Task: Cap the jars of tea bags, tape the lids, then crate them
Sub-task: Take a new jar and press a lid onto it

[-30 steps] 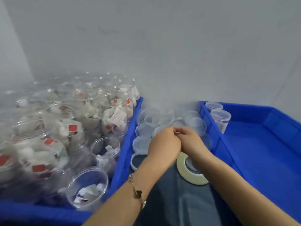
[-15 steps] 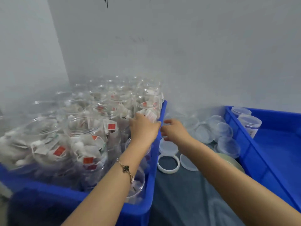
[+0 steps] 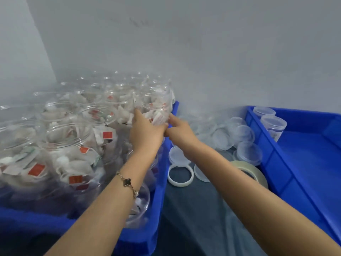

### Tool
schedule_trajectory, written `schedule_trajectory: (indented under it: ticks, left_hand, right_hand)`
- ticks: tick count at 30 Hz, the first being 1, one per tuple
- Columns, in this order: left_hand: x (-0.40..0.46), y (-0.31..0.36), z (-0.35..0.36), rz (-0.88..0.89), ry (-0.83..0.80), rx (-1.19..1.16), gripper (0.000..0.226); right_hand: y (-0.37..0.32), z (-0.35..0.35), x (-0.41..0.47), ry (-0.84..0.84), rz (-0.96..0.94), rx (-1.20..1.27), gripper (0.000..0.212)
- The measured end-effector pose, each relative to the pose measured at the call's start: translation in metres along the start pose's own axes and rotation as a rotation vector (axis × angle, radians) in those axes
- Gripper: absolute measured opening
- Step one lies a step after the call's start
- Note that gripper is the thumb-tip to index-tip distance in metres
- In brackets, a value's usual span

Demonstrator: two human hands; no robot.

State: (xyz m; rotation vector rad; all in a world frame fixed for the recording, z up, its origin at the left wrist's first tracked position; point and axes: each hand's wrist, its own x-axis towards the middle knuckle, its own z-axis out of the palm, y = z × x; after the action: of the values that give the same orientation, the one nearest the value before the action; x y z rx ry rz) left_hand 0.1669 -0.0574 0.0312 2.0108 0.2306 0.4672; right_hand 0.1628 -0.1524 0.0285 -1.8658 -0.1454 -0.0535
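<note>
A clear open jar of tea bags (image 3: pixel 156 106) is lifted above the right edge of the left blue crate (image 3: pixel 162 182), blurred by motion. My left hand (image 3: pixel 145 132) grips its lower part from the left. My right hand (image 3: pixel 179 128) touches its bottom right side with curled fingers. Several more open jars of tea bags (image 3: pixel 70 141) fill that crate. Clear lids (image 3: pixel 236 133) lie in a heap on the dark table between the crates. A roll of clear tape (image 3: pixel 256 172) lies partly under my right forearm. Two capped jars (image 3: pixel 273 126) stand in the far corner of the right blue crate (image 3: pixel 273 163).
A white ring (image 3: pixel 180 175) and a loose lid (image 3: pixel 178 157) lie on the dark table just right of the left crate. A grey wall rises close behind everything. The right crate's floor (image 3: pixel 310 163) is mostly bare blue plastic.
Both hands left the lid pile and tape roll, moved left to the crate's edge, and my left hand took a jar, which now rises above the other jars. The view swung left.
</note>
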Motion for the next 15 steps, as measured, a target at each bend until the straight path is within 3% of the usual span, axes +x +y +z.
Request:
schedule_trajectory:
  ticks: [6, 10, 15]
  left_hand:
    - [-0.03, 0.036, 0.028, 0.167, 0.027, -0.134, 0.078]
    - [-0.07, 0.039, 0.065, 0.044, -0.143, -0.41, 0.082]
    - [-0.142, -0.002, 0.104, -0.024, -0.165, -0.34, 0.073]
  right_hand:
    - [0.0, -0.037, -0.024, 0.241, -0.098, -0.072, 0.038]
    - [0.03, -0.063, -0.057, 0.352, -0.058, -0.136, 0.026]
    - [0.088, -0.062, -0.11, 0.373, 0.006, -0.093, 0.018]
